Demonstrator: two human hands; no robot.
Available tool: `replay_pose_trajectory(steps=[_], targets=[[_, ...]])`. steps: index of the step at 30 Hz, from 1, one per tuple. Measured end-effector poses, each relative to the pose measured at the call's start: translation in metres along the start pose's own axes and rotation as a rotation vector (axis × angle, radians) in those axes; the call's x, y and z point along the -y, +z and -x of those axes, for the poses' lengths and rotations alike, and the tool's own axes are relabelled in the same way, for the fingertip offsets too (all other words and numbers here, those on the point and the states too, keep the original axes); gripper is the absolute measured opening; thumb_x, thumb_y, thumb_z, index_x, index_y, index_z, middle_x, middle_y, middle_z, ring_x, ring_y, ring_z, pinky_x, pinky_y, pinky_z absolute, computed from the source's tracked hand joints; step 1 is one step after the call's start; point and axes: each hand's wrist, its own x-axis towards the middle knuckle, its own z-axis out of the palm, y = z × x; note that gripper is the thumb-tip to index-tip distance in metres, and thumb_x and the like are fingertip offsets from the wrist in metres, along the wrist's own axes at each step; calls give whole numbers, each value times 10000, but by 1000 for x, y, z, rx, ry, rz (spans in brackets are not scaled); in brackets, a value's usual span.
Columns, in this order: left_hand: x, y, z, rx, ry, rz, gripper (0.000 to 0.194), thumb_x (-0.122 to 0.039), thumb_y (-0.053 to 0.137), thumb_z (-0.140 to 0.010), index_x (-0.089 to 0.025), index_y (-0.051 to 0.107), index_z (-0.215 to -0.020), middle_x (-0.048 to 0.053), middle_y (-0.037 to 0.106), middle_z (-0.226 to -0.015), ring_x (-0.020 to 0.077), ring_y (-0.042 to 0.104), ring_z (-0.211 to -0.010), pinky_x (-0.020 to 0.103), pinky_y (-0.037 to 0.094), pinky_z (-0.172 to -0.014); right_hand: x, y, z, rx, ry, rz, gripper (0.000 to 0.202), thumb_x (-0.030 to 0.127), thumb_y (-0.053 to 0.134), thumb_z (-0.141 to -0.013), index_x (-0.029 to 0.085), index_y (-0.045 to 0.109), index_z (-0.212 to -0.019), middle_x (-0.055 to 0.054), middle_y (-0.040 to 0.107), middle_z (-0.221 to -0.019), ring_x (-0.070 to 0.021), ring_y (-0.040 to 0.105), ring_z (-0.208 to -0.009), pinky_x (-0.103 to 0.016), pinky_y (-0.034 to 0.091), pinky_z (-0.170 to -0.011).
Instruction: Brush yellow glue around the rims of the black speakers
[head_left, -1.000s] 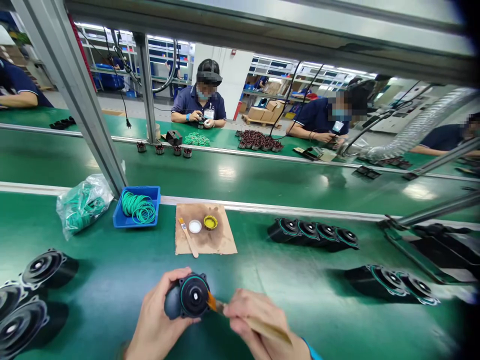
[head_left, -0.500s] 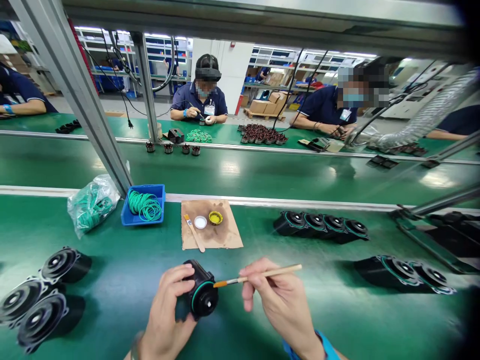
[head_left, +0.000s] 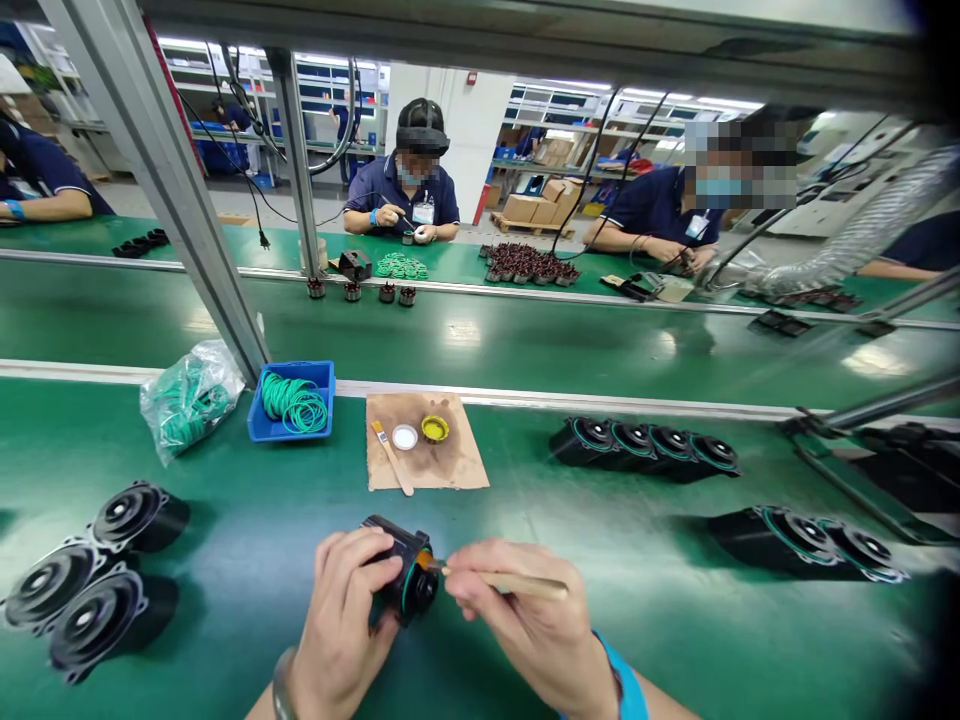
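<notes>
My left hand (head_left: 346,610) is wrapped round a black motor housing (head_left: 397,545), tilted so its round end faces right. A green rubber ring (head_left: 409,590) sits round that end. Between the fingers of my right hand (head_left: 525,610) is a thin paintbrush (head_left: 525,583), its orange bristles touching the housing's end beside the ring. Beyond my hands lies a stained cardboard sheet (head_left: 461,465). On it are a yellow-rimmed cap (head_left: 435,429) with yellow contents, a white round lid (head_left: 405,437) and a flat wooden brush (head_left: 393,460).
A blue bin (head_left: 291,435) of green rings stands beside a plastic bag (head_left: 191,400) of more rings. Black housings (head_left: 124,515) stand at left; a row of ringed housings (head_left: 637,445) and another pair (head_left: 795,540) stand at right. A metal post (head_left: 172,200) rises at left. Co-workers sit opposite.
My right hand has moved left and turned, bringing the brush tip further onto the housing's end. The housing has turned slightly to the right in my left hand.
</notes>
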Motion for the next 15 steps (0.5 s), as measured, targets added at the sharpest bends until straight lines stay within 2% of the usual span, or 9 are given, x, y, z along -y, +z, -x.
replay_pose_trajectory(steps=[3, 7, 11, 15], targets=[[1, -1, 1, 30, -26, -12, 351, 0, 515, -820, -165, 509, -1130, 115, 605, -1126, 231, 559, -1121, 404, 397, -953, 6, 2, -4, 60, -81, 59, 166, 281, 533, -970, 181, 607, -859, -10, 673, -684, -99, 607, -539, -210, 468, -532], [1, -3, 0, 53, -78, 7, 357, -38, 515, -832, -181, 496, -1158, 111, 612, -1127, 235, 573, -1101, 403, 411, -940, 13, 3, -3, 204, -170, 107, 229, 323, 443, -1005, 160, 575, -916, -30, 638, -675, -121, 572, -570, -241, 465, -566], [0, -2, -3, 43, -150, 47, 358, -64, 553, -813, -187, 488, -1142, 108, 600, -1111, 228, 578, -1055, 382, 453, -894, 15, 4, 4, 311, -328, 190, 269, 272, 388, -1016, 152, 567, -855, -40, 595, -628, -138, 518, -561, -276, 460, -584], [-1, -1, -6, 21, -253, 140, 388, -63, 609, -760, -201, 484, -1101, 85, 590, -1074, 214, 584, -1012, 349, 490, -837, 11, 2, 8, 378, -440, 260, 233, 199, 401, -1004, 133, 585, -878, -41, 595, -646, -137, 503, -568, -296, 427, -574]])
